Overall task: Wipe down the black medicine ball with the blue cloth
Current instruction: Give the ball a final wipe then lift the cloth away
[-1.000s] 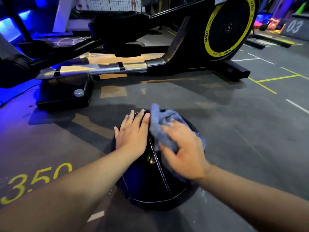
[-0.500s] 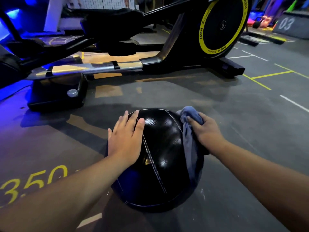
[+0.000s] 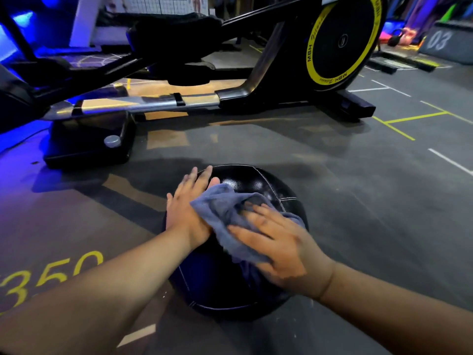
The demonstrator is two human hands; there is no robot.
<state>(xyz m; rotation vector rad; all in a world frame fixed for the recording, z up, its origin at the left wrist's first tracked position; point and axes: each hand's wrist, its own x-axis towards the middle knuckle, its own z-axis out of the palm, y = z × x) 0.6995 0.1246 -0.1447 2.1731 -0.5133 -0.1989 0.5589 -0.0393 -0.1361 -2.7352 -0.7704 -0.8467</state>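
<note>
Mid-wipe, the right hand (image 3: 276,244) pressed the cloth (image 3: 222,213) flat-fingered on the ball (image 3: 258,180), just beside the left hand (image 3: 188,211), whose straight fingers (image 3: 202,179) steadied it. The next move probably needed a sweep beyond them.

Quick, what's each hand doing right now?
Left hand: open, resting flat on the round black medicine ball.
Right hand: open, pressing the crumpled blue cloth onto the ball.

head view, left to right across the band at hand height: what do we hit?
yellow 350 floor marking → left hand → blue cloth → right hand → white floor line. Black medicine ball skipped: it lies under both hands.
</note>
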